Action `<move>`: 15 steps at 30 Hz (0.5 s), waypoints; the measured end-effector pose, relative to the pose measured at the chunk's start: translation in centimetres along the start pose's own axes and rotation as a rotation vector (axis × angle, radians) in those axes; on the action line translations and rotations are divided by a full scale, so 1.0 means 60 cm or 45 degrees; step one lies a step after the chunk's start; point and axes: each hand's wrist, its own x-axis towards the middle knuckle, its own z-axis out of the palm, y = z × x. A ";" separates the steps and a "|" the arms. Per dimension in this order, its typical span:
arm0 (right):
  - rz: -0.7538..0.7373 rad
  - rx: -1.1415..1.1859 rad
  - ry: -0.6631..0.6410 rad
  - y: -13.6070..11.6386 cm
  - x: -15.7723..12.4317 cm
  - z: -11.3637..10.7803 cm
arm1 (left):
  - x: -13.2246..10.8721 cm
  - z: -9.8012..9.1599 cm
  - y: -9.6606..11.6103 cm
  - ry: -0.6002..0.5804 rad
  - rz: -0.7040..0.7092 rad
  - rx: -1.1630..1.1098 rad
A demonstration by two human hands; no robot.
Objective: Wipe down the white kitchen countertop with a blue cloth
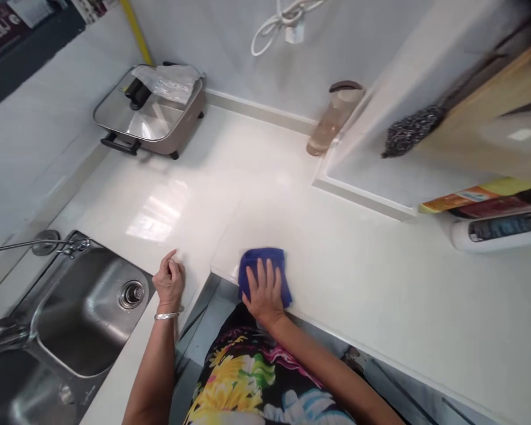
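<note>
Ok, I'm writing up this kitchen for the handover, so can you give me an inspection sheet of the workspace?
Surface: glossy white countertop, reflecting light.
Job's things: blue cloth on the countertop.
Clutter: lidded electric pan with a plastic bag on top; bottle; white appliance.
Grips: right hand flat on the cloth; left hand, wearing a bangle, on the countertop, holding nothing.
Cables: white cord hanging on the wall.
Surroundings: steel sink and tap at left.
</note>
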 end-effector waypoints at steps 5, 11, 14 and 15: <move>-0.174 0.045 -0.123 -0.099 0.110 0.038 | 0.002 0.012 -0.020 -0.030 -0.079 0.222; -0.237 0.047 -0.129 -0.135 0.152 0.054 | 0.000 0.011 -0.028 -0.057 -0.035 0.215; -0.312 0.027 -0.115 -0.117 0.137 0.050 | 0.004 0.010 -0.033 -0.033 -0.033 0.213; -0.335 0.020 -0.119 -0.106 0.128 0.046 | 0.005 0.010 -0.034 -0.022 -0.031 0.215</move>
